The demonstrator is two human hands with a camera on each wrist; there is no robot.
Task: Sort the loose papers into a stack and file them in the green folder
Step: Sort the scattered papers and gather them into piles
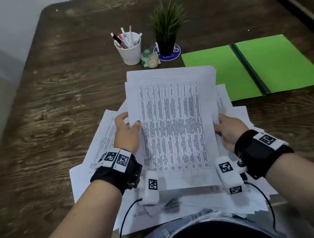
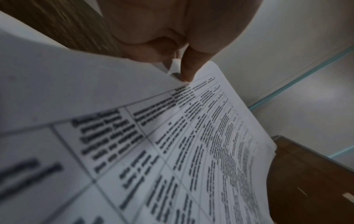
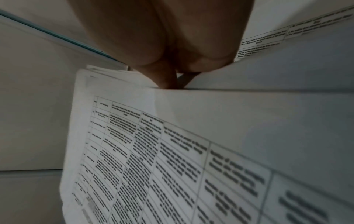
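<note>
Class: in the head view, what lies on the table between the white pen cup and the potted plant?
A small clear, greenish tape dispenser sits between the pen cup and the potted plant, seen in the head view only.

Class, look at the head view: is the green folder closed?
No: the green folder lies open flat on the table, both halves showing either side of its dark spine.

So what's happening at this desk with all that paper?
A person is gathering printed sheets into a stack of papers, gripping it with the left hand and the right hand. More loose papers lie scattered beneath. The green folder lies open on the wooden table, with nothing in it yet.
</note>
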